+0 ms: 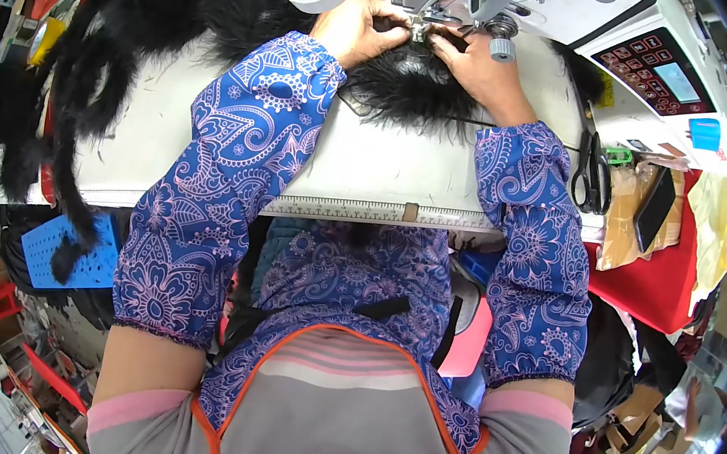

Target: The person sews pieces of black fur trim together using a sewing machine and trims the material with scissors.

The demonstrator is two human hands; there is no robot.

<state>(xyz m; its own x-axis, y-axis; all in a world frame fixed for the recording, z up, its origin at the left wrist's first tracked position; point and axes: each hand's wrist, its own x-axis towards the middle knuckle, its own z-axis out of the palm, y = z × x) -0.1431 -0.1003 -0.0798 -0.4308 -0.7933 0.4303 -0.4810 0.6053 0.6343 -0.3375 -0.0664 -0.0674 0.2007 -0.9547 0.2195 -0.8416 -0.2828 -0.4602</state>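
Note:
Black fluffy trim [407, 92] lies under the presser foot [418, 32] of a white sewing machine [580, 13]. Left of the foot, my left hand [359, 29] pinches the trim between thumb and fingers. My right hand [483, 67] grips it just right of the foot, with the thumb near the needle area. Both hands rest low on the white table [380, 166]. The fingertips are partly hidden in the dark fluff. More black fluffy strips [97, 67] are heaped at the left and hang over the table's front edge.
Black scissors [592, 173] lie right of my right sleeve, beside a phone [654, 208] on brown packaging. A ruler strip [365, 211] runs along the front edge. A control panel [650, 72] is at the upper right, a blue tray [70, 254] at the lower left.

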